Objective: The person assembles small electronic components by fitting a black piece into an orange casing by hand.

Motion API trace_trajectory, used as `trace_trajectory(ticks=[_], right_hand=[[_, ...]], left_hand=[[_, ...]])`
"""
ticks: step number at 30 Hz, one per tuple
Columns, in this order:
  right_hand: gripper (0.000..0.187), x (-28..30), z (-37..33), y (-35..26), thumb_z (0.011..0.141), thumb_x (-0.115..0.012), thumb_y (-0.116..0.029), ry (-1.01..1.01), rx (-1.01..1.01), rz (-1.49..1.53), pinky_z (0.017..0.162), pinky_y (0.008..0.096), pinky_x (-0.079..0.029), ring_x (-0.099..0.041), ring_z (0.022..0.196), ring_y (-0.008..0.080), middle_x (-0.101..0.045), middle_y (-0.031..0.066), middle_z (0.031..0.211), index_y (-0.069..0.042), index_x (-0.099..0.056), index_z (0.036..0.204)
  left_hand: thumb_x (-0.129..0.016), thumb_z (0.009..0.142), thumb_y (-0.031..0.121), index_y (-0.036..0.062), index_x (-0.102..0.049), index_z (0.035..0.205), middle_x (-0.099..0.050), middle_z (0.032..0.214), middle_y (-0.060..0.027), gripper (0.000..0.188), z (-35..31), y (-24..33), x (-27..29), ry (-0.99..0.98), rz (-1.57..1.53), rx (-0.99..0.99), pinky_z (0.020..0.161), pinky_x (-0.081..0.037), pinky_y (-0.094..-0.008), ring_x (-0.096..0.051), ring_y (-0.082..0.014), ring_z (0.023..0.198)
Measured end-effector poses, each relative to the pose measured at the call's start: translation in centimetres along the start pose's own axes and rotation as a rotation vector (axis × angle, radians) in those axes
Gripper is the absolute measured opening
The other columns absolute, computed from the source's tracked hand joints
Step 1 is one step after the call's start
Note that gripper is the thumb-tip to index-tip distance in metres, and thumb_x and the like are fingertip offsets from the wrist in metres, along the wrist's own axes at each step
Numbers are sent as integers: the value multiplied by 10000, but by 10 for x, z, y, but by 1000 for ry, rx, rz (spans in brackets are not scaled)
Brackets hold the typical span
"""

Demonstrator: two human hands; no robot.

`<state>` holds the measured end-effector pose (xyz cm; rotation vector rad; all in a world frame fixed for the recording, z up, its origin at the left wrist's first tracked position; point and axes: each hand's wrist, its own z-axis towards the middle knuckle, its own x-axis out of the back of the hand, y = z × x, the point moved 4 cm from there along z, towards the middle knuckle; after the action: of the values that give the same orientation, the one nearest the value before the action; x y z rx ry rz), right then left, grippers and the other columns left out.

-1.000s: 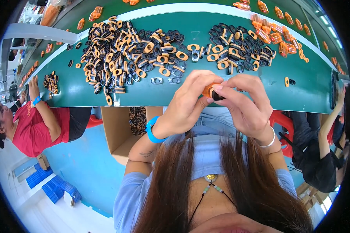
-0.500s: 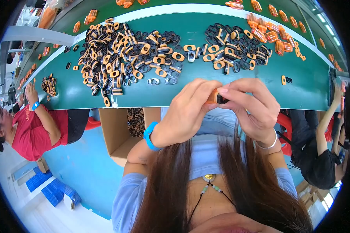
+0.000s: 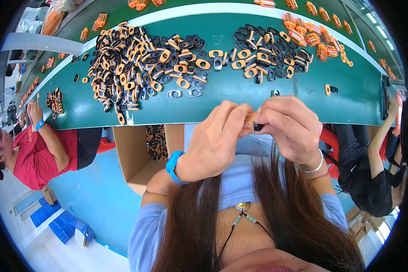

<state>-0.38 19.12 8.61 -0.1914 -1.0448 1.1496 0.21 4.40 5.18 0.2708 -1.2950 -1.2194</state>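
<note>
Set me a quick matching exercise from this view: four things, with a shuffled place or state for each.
Things:
1. Left hand
2. Right hand
3. Orange-and-black part
4. Cardboard box

Places or states:
A. Open, with small parts inside
B. Pale bracelet at its wrist
C. Held between both hands
D. Blue band at its wrist

Pairs: 1-D, 2-B, 3-C, 4-A

A: Surface?
B: Green bench (image 3: 358,102). Big heap of black-and-orange oval rings (image 3: 131,68) left, smaller heap (image 3: 269,52) right of it.
A: Rest?
B: Clear orange capsules (image 3: 312,39) beside that, small orange pieces (image 3: 344,55) next to them.
</note>
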Motion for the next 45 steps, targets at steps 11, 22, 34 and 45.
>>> trace_trajectory(ticks=[11,22,34,45], right_hand=[[253,0,-8,9,603,-722,-28,-46,-28,34,621,306,-506,-623,719,236,-634,104,809,-4,-654,845],[229,5,5,25,688,-646,23,-87,-53,135,652,304,-534,-646,814,231,-665,125,901,-11,-696,908],[190,8,7,12,677,-599,22,-159,132,-147,586,302,-536,-663,697,240,-678,119,824,10,-659,857],[211,3,2,15,667,-601,32,-144,129,-135,587,304,-531,-655,694,239,-679,120,855,2,-665,866]], left_hand=[[-588,815,30,6,-468,1107,-523,884,-123,317,-6,-6,-10,-125,-77,51,631,-469,-353,-566,-252,772],[-474,960,299,94,-437,1130,-536,897,-79,269,-1,-30,-36,-366,-1764,677,433,-296,-180,-419,-84,536],[-414,980,357,70,-460,1155,-466,819,-55,339,-5,-25,-36,-402,-1958,827,370,-243,-145,-370,-60,523],[-403,984,369,120,-414,1211,-466,845,-50,337,-7,-26,-35,-394,-1874,816,397,-246,-157,-385,-72,571]])
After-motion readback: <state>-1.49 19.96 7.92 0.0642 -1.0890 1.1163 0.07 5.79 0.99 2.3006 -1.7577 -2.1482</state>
